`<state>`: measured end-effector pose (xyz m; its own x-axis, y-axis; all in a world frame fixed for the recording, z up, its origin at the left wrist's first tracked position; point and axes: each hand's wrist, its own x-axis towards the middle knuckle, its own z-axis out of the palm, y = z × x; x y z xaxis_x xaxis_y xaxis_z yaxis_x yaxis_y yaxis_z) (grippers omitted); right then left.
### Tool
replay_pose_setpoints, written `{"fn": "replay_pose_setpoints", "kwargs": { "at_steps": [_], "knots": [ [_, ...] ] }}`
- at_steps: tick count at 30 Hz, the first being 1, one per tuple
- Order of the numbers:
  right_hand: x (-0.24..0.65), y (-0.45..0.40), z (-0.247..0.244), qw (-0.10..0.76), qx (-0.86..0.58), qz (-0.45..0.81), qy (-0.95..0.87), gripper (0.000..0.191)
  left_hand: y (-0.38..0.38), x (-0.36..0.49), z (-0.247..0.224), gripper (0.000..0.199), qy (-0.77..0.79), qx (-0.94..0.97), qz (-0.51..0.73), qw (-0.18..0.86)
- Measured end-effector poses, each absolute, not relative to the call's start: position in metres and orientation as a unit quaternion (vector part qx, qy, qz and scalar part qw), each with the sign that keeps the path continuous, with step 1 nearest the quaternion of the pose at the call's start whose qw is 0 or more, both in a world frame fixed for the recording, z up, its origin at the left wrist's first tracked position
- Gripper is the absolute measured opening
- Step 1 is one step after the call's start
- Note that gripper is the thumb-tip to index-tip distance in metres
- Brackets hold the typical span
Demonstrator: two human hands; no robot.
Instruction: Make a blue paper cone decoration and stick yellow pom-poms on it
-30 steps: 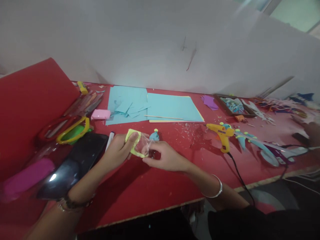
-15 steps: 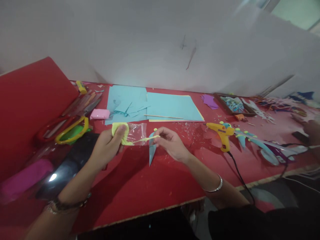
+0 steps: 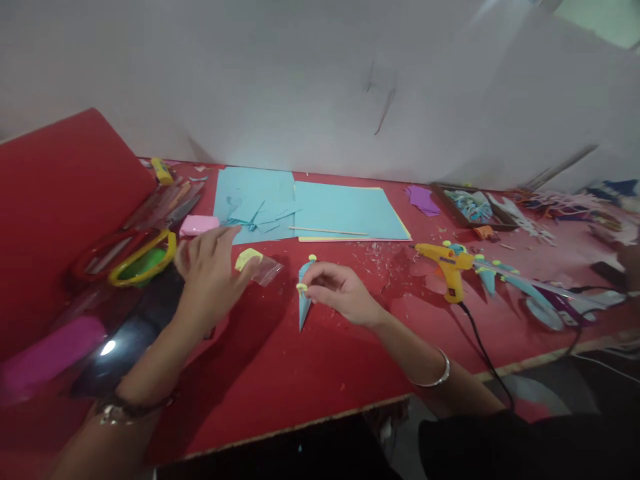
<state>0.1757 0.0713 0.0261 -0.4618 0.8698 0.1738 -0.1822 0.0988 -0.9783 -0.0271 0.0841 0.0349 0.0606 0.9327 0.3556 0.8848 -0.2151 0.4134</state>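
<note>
My left hand [image 3: 207, 267] has its fingers spread, with the thumb overlapping the edge of a lump of yellow clay [image 3: 246, 257] in a clear plastic wrapper [image 3: 270, 269]. Whether the thumb still touches the lump I cannot tell. Thumb and forefinger of my right hand [image 3: 345, 293] pinch a small yellow piece of clay [image 3: 301, 287]. Just behind those fingertips is a narrow blue paper cone [image 3: 304, 312], its point towards me and a yellow ball [image 3: 313, 257] at its far end. The fingers partly hide the cone.
Blue paper sheets [image 3: 350, 207] with a thin stick lie at the back. To the right are a yellow glue gun [image 3: 445, 267], its cord, and a brown tray [image 3: 500, 217] of scraps. Yellow-handled scissors [image 3: 173, 248] and a pink packet [image 3: 199, 225] lie left.
The yellow strand between my hands has come apart, leaving a small piece in the right fingers. My left hand has opened from around the wrapped clay and shifted left.
</note>
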Motion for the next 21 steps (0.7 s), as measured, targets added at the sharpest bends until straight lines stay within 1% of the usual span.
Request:
{"fn": "replay_pose_setpoints", "kwargs": {
  "at_steps": [1,3,4,5,6,8,10,12,15,18,21],
  "knots": [
    [0.175,0.070,0.027,0.428,-0.284,0.602,-0.611,0.010,0.083,-0.022,0.037,0.042,0.602,0.729,0.307,0.108],
    [0.173,0.067,0.028,0.422,-0.298,0.576,-0.634,0.010,0.078,-0.012,0.039,0.041,0.524,0.719,0.343,0.301],
    [0.172,0.066,0.027,0.421,-0.307,0.556,-0.648,0.010,0.075,-0.007,0.039,0.044,0.477,0.709,0.329,0.402],
    [0.172,0.066,0.027,0.420,-0.315,0.529,-0.667,0.011,0.072,-0.003,0.039,0.045,0.440,0.693,0.309,0.481],
    [0.172,0.066,0.026,0.420,-0.325,0.493,-0.689,0.011,0.070,0.001,0.039,0.044,0.417,0.683,0.288,0.526],
    [0.172,0.066,0.024,0.416,-0.344,0.401,-0.739,0.011,0.067,0.006,0.038,0.035,0.406,0.670,0.281,0.554],
    [0.173,0.066,0.022,0.411,-0.362,0.312,-0.776,0.008,0.068,0.008,0.036,0.028,0.414,0.668,0.284,0.550],
    [0.173,0.066,0.019,0.412,-0.370,0.259,-0.791,0.006,0.070,0.008,0.036,0.025,0.418,0.667,0.279,0.550],
    [0.172,0.066,0.017,0.420,-0.368,0.234,-0.796,0.006,0.073,0.007,0.035,0.023,0.421,0.660,0.274,0.558],
    [0.171,0.064,0.016,0.434,-0.362,0.227,-0.794,0.006,0.073,0.007,0.036,0.020,0.428,0.644,0.295,0.562],
    [0.170,0.064,0.017,0.449,-0.361,0.221,-0.787,0.014,0.071,0.008,0.037,0.015,0.442,0.615,0.324,0.567]
  ]
}}
